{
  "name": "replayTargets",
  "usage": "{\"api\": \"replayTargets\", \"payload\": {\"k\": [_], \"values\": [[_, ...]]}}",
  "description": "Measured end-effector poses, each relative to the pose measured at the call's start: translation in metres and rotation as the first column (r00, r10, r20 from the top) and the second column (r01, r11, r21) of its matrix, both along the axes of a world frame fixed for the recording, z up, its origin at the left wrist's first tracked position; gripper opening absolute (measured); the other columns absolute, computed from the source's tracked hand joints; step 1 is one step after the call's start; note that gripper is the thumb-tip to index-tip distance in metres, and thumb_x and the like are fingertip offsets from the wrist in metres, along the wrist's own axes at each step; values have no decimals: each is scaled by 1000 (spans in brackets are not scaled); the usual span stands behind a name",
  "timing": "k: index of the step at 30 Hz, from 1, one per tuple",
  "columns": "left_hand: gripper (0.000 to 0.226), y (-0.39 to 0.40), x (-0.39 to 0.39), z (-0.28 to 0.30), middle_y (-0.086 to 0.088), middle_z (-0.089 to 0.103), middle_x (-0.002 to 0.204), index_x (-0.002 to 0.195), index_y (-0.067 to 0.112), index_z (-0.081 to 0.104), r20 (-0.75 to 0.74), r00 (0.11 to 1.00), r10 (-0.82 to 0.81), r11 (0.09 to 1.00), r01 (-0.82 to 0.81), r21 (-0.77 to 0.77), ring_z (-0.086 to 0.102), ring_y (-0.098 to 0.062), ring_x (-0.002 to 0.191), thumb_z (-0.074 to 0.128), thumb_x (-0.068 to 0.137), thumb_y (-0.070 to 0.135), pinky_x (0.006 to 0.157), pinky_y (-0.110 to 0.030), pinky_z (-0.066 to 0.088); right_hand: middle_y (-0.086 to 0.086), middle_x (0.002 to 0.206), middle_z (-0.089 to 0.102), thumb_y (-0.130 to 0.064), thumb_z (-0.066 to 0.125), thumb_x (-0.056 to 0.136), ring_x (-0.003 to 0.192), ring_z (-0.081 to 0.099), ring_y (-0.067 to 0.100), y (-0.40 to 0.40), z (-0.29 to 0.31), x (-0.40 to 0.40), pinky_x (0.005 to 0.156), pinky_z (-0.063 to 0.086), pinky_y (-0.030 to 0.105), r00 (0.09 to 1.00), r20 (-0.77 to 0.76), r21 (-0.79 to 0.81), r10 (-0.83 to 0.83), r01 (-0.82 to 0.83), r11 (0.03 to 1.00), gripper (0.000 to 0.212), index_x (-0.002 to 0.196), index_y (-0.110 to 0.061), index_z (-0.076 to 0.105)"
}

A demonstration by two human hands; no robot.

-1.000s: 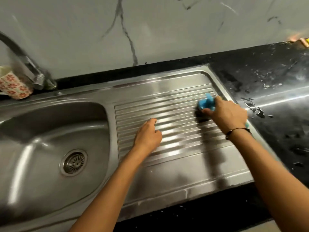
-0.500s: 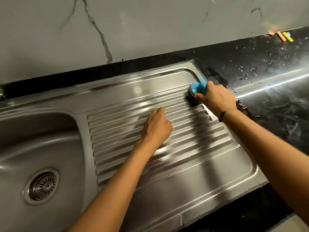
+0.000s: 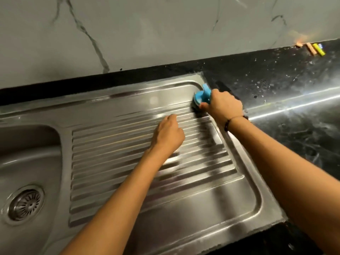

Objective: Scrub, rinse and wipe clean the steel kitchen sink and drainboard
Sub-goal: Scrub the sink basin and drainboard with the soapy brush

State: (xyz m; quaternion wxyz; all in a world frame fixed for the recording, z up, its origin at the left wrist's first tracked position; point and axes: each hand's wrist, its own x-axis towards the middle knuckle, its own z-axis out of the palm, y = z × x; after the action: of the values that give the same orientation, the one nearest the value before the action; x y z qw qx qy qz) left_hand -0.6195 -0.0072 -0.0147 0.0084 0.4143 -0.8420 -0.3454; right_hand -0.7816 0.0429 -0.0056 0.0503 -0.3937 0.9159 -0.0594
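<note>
Since half a second ago the blue scrubber [image 3: 202, 96] has climbed off the ribs to the drainboard's far right corner, at about one o'clock, and the view has swung a little rightward.

Nearest, at six o'clock, the front lip of the steel drainboard [image 3: 211, 208] meets a strip of black counter edge; both bare forearms cross it. At eight o'clock the sink bowl [image 3: 27, 162] shows its round drain strainer [image 3: 25, 204]. At centre, the left hand [image 3: 168, 134] rests on the ridges with fingers loosely curled, grasping nothing. Beyond it, the right hand [image 3: 222, 105], a dark band at its wrist, grips the scrubber's handle and presses its dark pad onto the steel.

At three o'clock the black stone countertop [image 3: 294, 116] runs off right, speckled with droplets and streaked by a bright reflection. At two o'clock small orange and yellow pieces [image 3: 315, 49] lie against the wall. Along twelve o'clock stands the grey marble-veined backsplash [image 3: 147, 34].
</note>
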Motion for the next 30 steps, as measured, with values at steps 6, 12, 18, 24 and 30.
{"api": "replayTargets", "payload": {"k": [6,12,18,24,30], "values": [[38,-12,-13,3,-16,47,129,125,3,44,15,998,60,998,-60,-31,46,-32,116,39,88,7,92,-36,39,17,109,61,-47,51,91,97,58,36,-6,-9,-9,65,34,34,1000,-26,-34,5,-6,999,47,114,-6,48],[44,-30,2,1,-15,41,139,135,5,37,74,981,177,984,-174,-49,41,-31,125,41,91,9,97,-34,35,8,108,63,-39,53,92,96,60,26,-89,-17,15,70,37,31,974,119,-189,191,-166,968,37,117,-12,53],[45,-39,17,5,-13,39,141,136,4,36,88,975,206,979,-204,-29,39,-29,127,39,92,7,99,-33,35,11,107,62,-46,55,89,93,59,29,-74,-11,7,69,38,33,976,55,-104,208,-202,974,43,115,-12,52],[46,-39,44,0,-14,38,143,138,4,34,56,965,256,967,-255,-31,38,-30,128,39,93,9,100,-34,33,8,102,61,-43,54,90,80,51,19,-64,-14,27,66,38,31,981,130,-168,147,-124,978,40,113,-10,50],[44,-40,43,-2,-16,41,140,135,3,37,75,954,290,957,-287,-45,40,-32,127,41,91,9,100,-34,33,6,100,59,-47,52,90,79,49,17,-60,-11,65,65,39,32,945,128,-90,300,-291,953,43,114,-12,49]]}}
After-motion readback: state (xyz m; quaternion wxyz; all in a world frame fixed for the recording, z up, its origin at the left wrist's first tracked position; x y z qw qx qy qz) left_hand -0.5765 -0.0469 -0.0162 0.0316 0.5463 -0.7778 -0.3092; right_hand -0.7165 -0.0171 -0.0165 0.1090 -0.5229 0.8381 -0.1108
